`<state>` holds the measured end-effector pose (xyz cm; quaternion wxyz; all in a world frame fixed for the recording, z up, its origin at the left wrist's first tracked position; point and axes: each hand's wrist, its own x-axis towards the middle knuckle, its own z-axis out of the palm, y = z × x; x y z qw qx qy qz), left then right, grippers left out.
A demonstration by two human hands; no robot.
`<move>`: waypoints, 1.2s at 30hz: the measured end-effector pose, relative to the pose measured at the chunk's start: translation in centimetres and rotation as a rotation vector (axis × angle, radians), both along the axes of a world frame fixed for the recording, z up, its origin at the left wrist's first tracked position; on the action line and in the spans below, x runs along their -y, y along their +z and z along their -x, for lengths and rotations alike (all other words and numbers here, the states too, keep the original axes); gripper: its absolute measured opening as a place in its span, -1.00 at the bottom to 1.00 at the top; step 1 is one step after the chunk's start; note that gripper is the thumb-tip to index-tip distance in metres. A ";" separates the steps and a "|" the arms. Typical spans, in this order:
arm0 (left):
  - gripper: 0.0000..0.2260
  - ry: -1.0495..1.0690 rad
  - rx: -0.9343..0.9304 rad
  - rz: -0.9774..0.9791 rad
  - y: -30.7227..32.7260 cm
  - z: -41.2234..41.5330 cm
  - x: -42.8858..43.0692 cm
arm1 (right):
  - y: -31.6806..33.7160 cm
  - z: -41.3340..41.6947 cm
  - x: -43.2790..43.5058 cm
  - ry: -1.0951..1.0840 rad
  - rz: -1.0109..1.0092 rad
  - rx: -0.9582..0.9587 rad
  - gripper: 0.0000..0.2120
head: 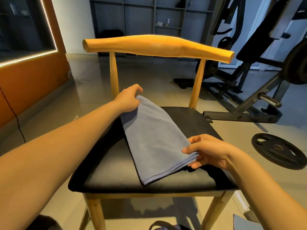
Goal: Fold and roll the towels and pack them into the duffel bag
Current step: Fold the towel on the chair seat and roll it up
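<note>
Black chair seat (108,178), folded towel (154,138), both ends pinched, left hand (128,98), right hand (207,151)

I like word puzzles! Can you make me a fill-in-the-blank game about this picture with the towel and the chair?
1. The blue towel lies folded on the black seat of a wooden ____.
2. The right hand pinches the near corner of the towel, and the ____ hand holds the far end.
3. On the floor to the right of the chair lies a round black weight ____.

Missing words: chair; left; plate
</note>
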<state>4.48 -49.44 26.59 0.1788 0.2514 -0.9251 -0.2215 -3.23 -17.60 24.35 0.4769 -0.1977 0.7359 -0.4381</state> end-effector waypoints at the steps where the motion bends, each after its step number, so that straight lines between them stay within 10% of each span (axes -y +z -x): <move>1: -0.63 0.016 -0.006 0.116 -0.3 1.0 -0.5 | -0.1 -0.3 -0.2 0.002 -0.012 -0.016 -0.71; 4: -0.60 0.006 0.119 0.420 -1.8 2.0 -3.2 | -0.5 -1.2 -0.3 -0.050 -0.018 -0.106 -0.71; 13: -0.71 -0.558 0.145 -0.196 -2.8 -9.5 -12.5 | -0.8 -3.0 -1.3 -0.163 0.026 -0.225 -0.74; 18: -0.59 -0.573 0.230 0.320 -5.2 -12.8 -14.7 | -1.6 -3.4 -1.8 -0.271 0.061 -0.142 -0.89; 27: -0.78 -0.435 -0.015 0.515 -7.2 -15.3 -15.7 | -1.5 -3.9 -2.2 -0.314 0.157 0.139 -0.87; 36: -0.83 -0.236 -0.132 0.245 -6.8 -15.5 -15.6 | -1.3 -4.6 -4.6 0.216 0.209 -0.769 -0.70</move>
